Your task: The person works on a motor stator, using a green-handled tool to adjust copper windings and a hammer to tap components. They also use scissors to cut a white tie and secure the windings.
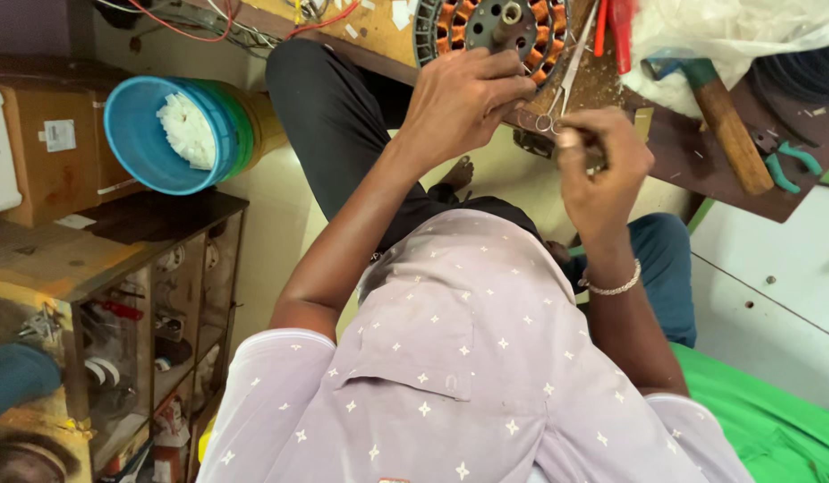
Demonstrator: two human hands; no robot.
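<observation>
Bright, even indoor light, apparently from above and ahead. Soft shadows only: a faint one under the left hand (463, 103) on the pale floor (271, 215), deeper shade inside the wooden shelf unit (155, 313) at lower left. Mild glare on the crumpled clear plastic bag (727, 36) at top right, nearly blown out to white. Slight sheen on the blue plastic tub (137, 143). Sharp enough at centre: star print on the lilac shirt (468, 358) crisp, copper windings of the motor stator (495, 31) readable. Slight motion softness on the right hand (602, 165). Wide-angle stretching at corners, shelf contents dim and smeared.
</observation>
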